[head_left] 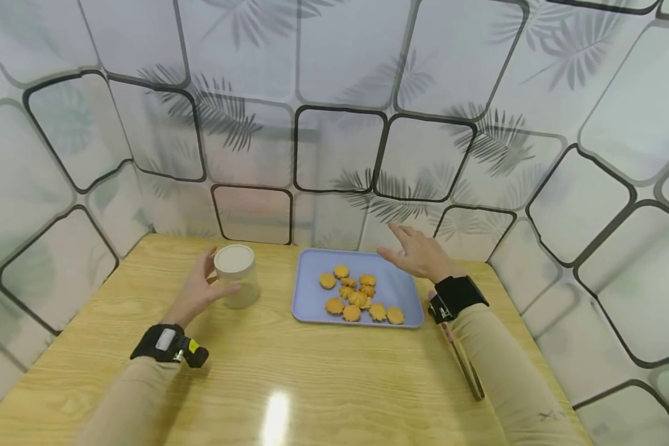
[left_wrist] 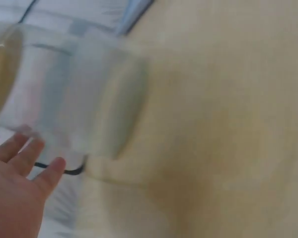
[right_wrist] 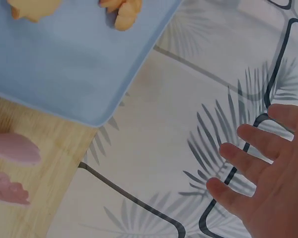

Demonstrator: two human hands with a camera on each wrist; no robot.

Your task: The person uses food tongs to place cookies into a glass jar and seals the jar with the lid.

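Note:
A clear jar with a white lid (head_left: 236, 275) stands on the left of the table; it appears tilted and blurred in the left wrist view. My left hand (head_left: 196, 291) is at the jar's left side, fingers and thumb spread apart. In the left wrist view, the fingers (left_wrist: 21, 157) lie close beside the jar (left_wrist: 79, 89); whether they touch it I cannot tell. Above the right edge of a blue tray (head_left: 312, 297) hovers my right hand (head_left: 420, 254), its fingers straight and holding nothing. Several golden cookies (head_left: 359, 300) lie on the tray.
Under the right forearm lies a long tong-like utensil (head_left: 468, 371) with pink ends, which the right wrist view shows as two pink tips (right_wrist: 12, 148). A pale patterned curtain (head_left: 334, 148) surrounds the wooden table (head_left: 228, 396) at the back and sides.

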